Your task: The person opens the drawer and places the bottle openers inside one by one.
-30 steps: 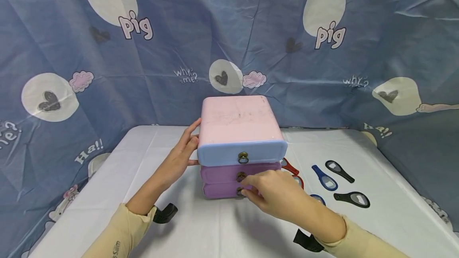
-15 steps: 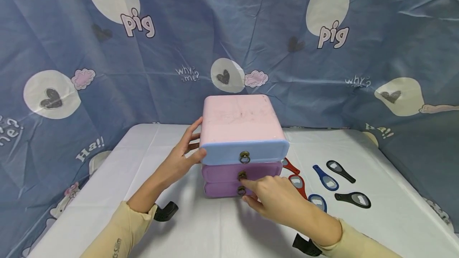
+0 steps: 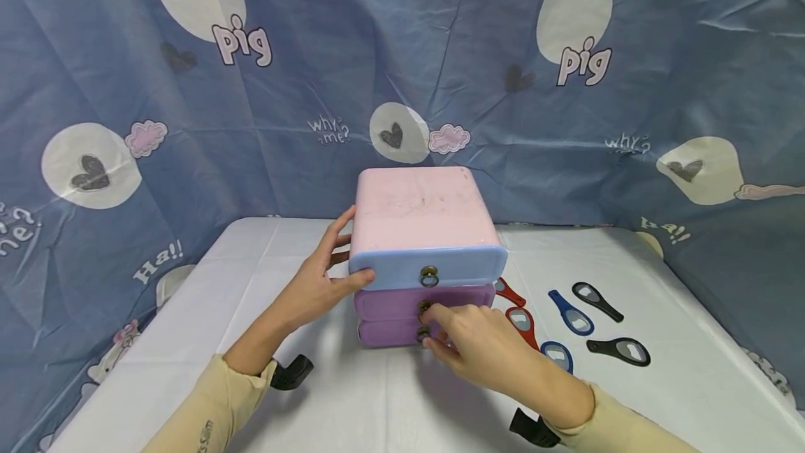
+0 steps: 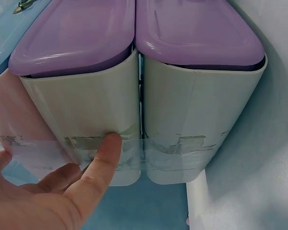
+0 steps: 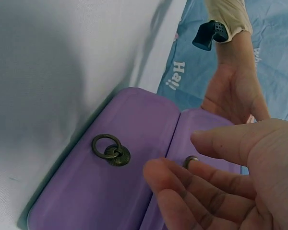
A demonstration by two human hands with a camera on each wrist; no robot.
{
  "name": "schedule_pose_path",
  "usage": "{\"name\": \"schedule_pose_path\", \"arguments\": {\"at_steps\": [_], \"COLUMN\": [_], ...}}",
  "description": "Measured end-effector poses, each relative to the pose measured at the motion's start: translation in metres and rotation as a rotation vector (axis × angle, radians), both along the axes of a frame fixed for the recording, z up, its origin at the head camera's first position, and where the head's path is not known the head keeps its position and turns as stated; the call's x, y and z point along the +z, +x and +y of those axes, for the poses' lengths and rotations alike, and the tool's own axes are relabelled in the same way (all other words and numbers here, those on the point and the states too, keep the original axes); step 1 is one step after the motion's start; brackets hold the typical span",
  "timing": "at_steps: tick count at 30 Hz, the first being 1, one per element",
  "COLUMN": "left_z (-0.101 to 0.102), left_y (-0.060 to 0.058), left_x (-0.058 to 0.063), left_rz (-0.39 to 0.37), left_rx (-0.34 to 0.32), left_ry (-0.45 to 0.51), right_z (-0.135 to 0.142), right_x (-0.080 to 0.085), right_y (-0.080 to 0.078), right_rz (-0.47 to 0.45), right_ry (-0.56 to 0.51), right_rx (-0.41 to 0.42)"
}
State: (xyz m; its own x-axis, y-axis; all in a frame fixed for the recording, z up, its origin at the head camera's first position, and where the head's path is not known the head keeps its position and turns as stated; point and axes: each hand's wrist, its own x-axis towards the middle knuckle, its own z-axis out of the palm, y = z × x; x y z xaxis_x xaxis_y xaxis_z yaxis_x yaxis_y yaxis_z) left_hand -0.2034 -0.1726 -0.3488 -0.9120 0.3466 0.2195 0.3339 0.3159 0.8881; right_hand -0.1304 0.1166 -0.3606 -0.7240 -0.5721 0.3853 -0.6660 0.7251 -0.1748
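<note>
In the head view a small drawer cabinet stands mid-table: a pink top box (image 3: 420, 208) with a blue drawer front (image 3: 390, 269), above two purple drawers (image 3: 383, 305). The left hand (image 3: 314, 289) steadies its left side, thumb at the blue front's edge. In the left wrist view a straight finger (image 4: 103, 160) presses on the pale side wall (image 4: 91, 105). The right hand (image 3: 487, 344) has a finger hooked through the middle drawer's brass ring pull (image 5: 189, 161), thumb nearby. Beside it, the bottom drawer's ring pull (image 5: 106, 147) hangs loose.
Right of the cabinet lie several paddle-shaped things with round clear windows: red (image 3: 523, 324), blue (image 3: 571, 314) and black (image 3: 619, 349). A white cloth covers the table (image 3: 339, 397). Behind it hangs a blue printed curtain (image 3: 402, 40). Each wrist carries a black camera mount (image 3: 292, 372).
The left thumb has moved from the cabinet's side onto the blue drawer front's edge. The right index finger, earlier pointing at the middle ring pull, is now curled into it.
</note>
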Motion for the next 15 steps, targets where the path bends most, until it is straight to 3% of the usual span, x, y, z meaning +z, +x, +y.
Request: {"name": "schedule_pose_path", "arguments": {"at_steps": [15], "left_z": [0.0019], "left_y": [0.0019], "left_x": [0.001], "left_rz": [-0.011], "left_rx": [-0.007], "left_ry": [0.012], "right_z": [0.0014], "right_x": [-0.0044], "right_y": [-0.0081], "right_rz": [-0.016], "right_ry": [-0.082], "right_rx": [0.062]}}
